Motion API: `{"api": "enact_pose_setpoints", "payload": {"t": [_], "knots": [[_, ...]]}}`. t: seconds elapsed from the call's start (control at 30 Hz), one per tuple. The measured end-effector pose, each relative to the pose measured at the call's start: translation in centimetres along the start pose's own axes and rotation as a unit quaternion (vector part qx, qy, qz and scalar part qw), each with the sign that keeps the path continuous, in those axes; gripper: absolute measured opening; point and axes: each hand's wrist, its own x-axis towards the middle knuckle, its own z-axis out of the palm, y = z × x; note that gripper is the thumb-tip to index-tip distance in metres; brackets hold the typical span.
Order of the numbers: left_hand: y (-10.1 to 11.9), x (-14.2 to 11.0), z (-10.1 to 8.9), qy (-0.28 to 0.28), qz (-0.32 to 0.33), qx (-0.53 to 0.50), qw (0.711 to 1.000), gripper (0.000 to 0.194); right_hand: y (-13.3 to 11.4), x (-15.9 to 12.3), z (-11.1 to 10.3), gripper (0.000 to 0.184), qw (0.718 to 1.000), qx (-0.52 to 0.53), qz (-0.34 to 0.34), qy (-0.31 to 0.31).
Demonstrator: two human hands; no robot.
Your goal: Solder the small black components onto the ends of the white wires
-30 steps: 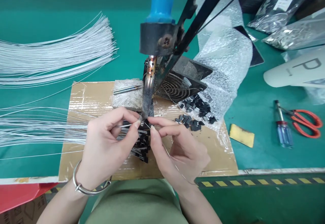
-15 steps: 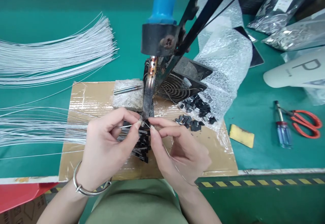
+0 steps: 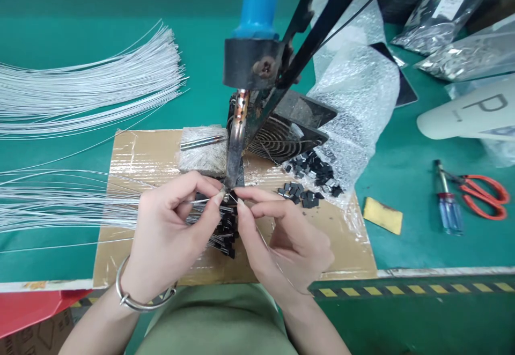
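Observation:
Over the cardboard, my left hand pinches a thin wire between thumb and fingertips. A small metal piece shows at the wire's end, too small to make out. My right hand is closed on a strand of solder wire, which trails down across the palm to the wrist. The two sets of fingertips meet just under the tip of a blue-handled soldering iron, fixed pointing downward. Beneath my hands lie several wires with black connectors, partly hidden.
A fan stands behind the iron. Loose black connectors lie beside bubble wrap. White wires lie at left. To the right are a yellow sponge, a screwdriver, red-handled pliers and a white cup.
Almost nothing differs. My right fingertips have shifted very slightly left, toward the iron tip; my left hand stays in place.

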Motion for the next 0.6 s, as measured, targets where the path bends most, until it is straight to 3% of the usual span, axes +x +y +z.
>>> {"api": "enact_pose_setpoints", "payload": {"t": [0.6], "knots": [[0.3,-0.04,-0.1,-0.012,-0.01,-0.008,1.0,0.011,-0.1,-0.03,0.2,0.017,1.0,-0.012,-0.016,0.012]]}}
